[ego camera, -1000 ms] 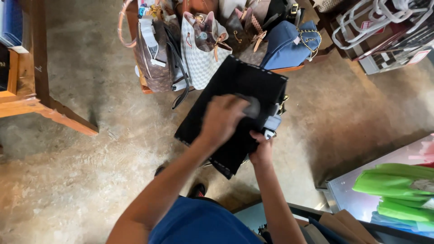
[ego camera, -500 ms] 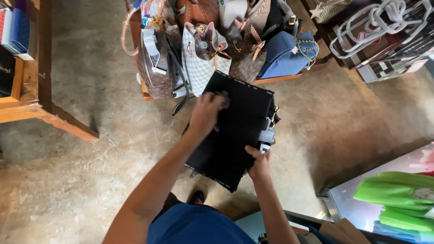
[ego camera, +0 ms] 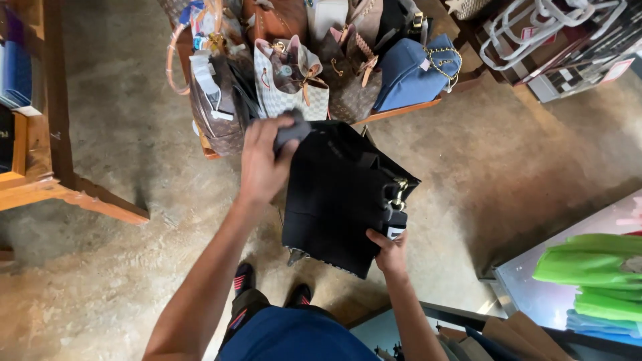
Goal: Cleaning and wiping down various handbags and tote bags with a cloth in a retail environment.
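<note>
The left hand [ego camera: 262, 164] grips the top edge of a black handbag [ego camera: 338, 197], its fingers curled over a grey cloth [ego camera: 291, 130] bunched at that upper corner. The right hand [ego camera: 391, 253] clasps the bag's lower right edge, fingers wrapped around it just below a gold clasp [ego camera: 399, 194] and a small white tag [ego camera: 394, 232]. The bag is held in the air, tilted, above the concrete floor [ego camera: 120, 281] and in front of the person's body, just short of a low wooden shelf [ego camera: 401, 110] crowded with other bags: a blue handbag with a gold chain [ego camera: 414, 77], a white checked bucket bag [ego camera: 291, 83] and a brown patterned bag [ego camera: 217, 113]. A wooden counter [ego camera: 60, 174] stands well apart to the left. Folded green cloths [ego camera: 588, 261] lie at lower right, and the person's dark shoes [ego camera: 244, 277] show beneath the bag
</note>
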